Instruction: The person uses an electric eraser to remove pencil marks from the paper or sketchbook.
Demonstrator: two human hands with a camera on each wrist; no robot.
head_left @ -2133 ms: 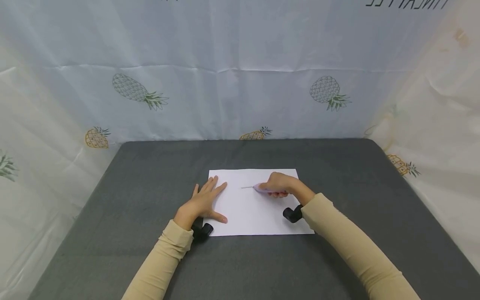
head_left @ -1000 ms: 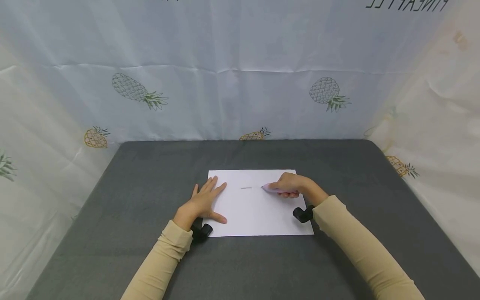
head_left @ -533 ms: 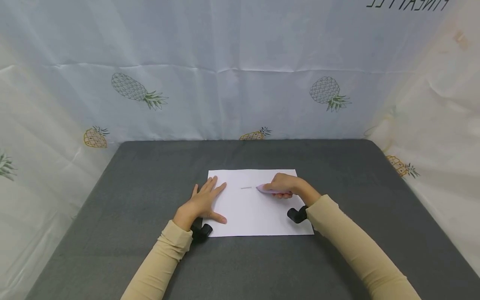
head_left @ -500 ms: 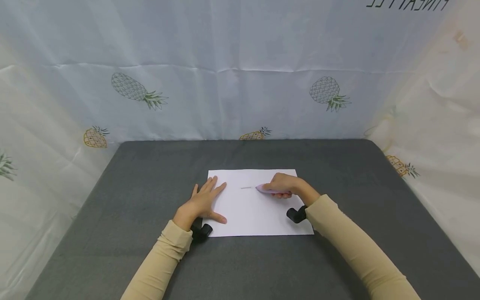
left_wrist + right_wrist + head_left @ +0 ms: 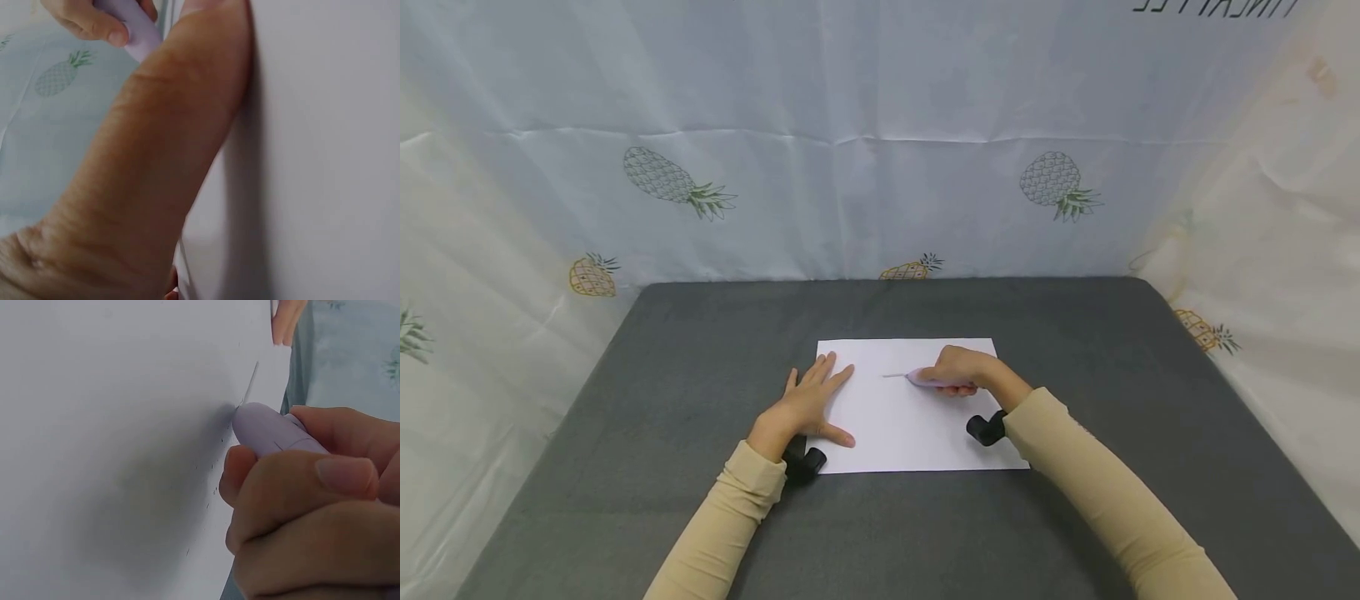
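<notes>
The right hand grips a purple tool, covering much of its body; the tip, at a thin line on the paper, is hard to make out. The left hand lies spread across the paper's left edge.

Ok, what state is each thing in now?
Left hand: spread on the paper
Right hand: gripping the tool
Tool: held, tip at one end of the line
Paper: flat on the table, marked
Line: short, straight
Specks: scattered on the paper
Cloth: hanging, creased
Table: partly covered by paper
</notes>
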